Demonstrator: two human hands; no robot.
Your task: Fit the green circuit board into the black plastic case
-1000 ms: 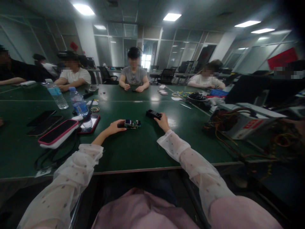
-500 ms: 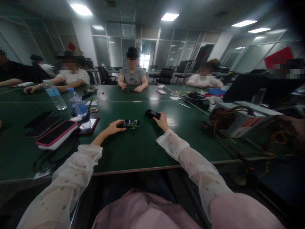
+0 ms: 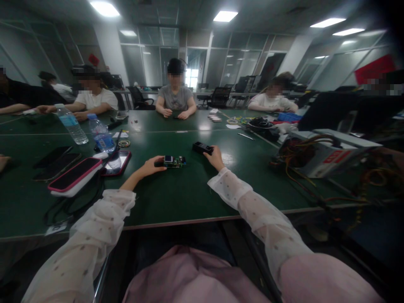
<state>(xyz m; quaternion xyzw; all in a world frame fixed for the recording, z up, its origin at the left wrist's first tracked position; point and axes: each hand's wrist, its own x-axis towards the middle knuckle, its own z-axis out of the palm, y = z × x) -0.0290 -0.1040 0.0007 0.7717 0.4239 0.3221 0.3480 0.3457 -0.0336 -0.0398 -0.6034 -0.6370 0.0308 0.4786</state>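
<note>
My left hand [image 3: 150, 166] is closed on the left end of a green circuit board [image 3: 175, 163], which carries a small screen [image 3: 168, 159] and several raised parts. To the right of it, my right hand [image 3: 215, 158] grips the right end of a black rectangular case [image 3: 202, 148] with its thumb and fingers. Board and case are apart, both at the level of the green table [image 3: 183, 198]. The fingers of my left hand partly hide the board's left end.
On the left lie a pink-edged phone [image 3: 75, 174], another phone [image 3: 117, 163], dark phones [image 3: 57, 164] and two water bottles [image 3: 101, 132]. A metal power supply [image 3: 328, 153] with loose cables stands at right. A pen [image 3: 245, 136] lies farther back. Several people sit around the table.
Both hands keep their hold on the board and the case, almost unmoved. The view has shifted slightly. At the far left, a co-worker's hand has moved a little.
</note>
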